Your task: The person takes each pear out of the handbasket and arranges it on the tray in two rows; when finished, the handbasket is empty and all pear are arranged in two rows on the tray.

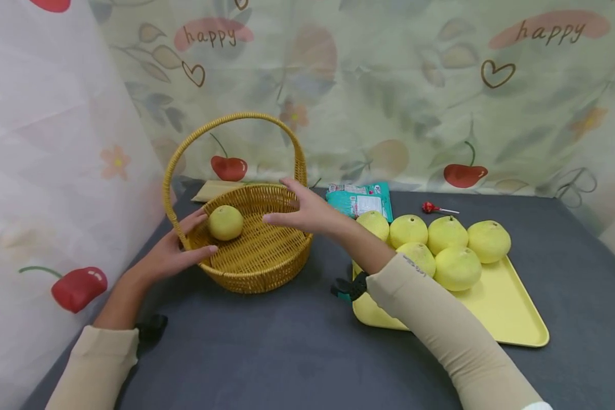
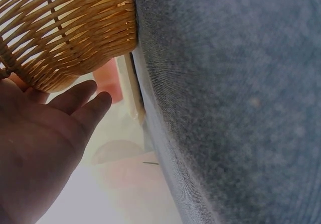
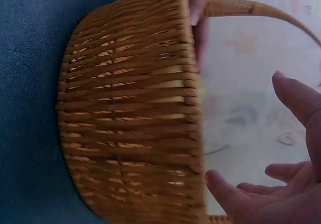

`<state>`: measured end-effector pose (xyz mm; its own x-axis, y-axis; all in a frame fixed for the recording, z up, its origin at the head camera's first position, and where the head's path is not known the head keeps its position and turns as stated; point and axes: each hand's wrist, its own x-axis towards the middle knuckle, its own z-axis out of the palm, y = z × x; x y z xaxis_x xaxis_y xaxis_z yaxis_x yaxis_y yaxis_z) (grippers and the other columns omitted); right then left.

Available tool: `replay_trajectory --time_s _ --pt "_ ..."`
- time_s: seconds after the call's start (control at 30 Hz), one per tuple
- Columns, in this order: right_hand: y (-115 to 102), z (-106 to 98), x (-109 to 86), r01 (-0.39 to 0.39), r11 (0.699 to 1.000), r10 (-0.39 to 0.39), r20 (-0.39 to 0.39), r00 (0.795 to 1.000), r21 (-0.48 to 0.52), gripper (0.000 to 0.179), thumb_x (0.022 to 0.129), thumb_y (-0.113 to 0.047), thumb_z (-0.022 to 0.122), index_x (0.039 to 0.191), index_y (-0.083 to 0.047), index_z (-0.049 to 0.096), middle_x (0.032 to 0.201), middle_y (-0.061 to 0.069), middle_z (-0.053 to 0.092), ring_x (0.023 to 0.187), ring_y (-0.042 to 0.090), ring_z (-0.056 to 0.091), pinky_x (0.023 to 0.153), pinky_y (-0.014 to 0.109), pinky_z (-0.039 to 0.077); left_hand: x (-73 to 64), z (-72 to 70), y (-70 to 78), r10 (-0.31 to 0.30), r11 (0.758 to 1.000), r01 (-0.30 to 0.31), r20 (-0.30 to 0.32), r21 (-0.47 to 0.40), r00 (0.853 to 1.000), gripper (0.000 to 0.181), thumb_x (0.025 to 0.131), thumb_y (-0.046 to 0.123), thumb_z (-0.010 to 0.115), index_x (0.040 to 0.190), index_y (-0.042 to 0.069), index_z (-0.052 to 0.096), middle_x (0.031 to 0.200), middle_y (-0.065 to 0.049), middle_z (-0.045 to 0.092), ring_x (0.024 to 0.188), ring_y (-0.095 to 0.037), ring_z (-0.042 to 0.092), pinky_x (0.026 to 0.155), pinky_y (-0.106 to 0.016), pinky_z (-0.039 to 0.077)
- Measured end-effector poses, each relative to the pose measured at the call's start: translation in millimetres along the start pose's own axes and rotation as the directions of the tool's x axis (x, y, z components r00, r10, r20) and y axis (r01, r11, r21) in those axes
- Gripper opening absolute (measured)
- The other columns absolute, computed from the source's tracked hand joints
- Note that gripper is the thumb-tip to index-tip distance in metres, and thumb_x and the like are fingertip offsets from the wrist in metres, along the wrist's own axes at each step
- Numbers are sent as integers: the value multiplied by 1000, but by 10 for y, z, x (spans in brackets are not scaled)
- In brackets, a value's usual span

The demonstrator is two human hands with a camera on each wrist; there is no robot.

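A round yellow-green fruit (image 1: 226, 222) lies inside a woven wicker basket (image 1: 256, 282) with a tall hooped handle. At the basket's left side, my left hand (image 1: 176, 250) holds the rim near the handle's foot, thumb over the edge and fingers along the outside; the left wrist view shows those fingers (image 2: 75, 101) against the weave. My right hand (image 1: 307, 210) hovers at the right rim, fingers spread, holding nothing. In the right wrist view its fingers (image 3: 225, 191) are beside the rim. Several similar fruits (image 1: 458, 267) stand on a yellow tray (image 1: 512, 307), partly hidden by my right forearm.
Behind the tray are a teal packet (image 1: 345, 202) and a red lollipop (image 1: 429, 207). A flat tan item (image 1: 217, 190) lies behind the basket. Printed cloth (image 1: 359, 102) walls the back and left of the grey tabletop (image 1: 287, 353).
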<state>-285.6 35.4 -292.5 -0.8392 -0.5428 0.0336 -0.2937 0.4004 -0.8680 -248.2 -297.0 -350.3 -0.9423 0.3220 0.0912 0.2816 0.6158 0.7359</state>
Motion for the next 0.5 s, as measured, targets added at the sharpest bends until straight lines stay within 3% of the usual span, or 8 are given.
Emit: replay_trajectory --time_s 0.23,0.5 --pt "24 299 335 2 994 8 85 996 -110 96 90 -41 75 161 -14 17 163 8 23 145 28 31 112 44 34 19 9 -4 7 1000 -7 -2 -2 1000 86 93 33 73 160 8 24 167 -5 11 151 -30 8 113 -63 21" --pt "37 654 581 -67 984 91 142 986 -165 97 90 -23 76 162 -12 12 163 10 25 145 24 30 112 41 34 22 21 -13 13 1000 -13 -7 4 1000 85 94 32 73 159 7 25 167 -4 12 151 -31 10 112 -62 23"
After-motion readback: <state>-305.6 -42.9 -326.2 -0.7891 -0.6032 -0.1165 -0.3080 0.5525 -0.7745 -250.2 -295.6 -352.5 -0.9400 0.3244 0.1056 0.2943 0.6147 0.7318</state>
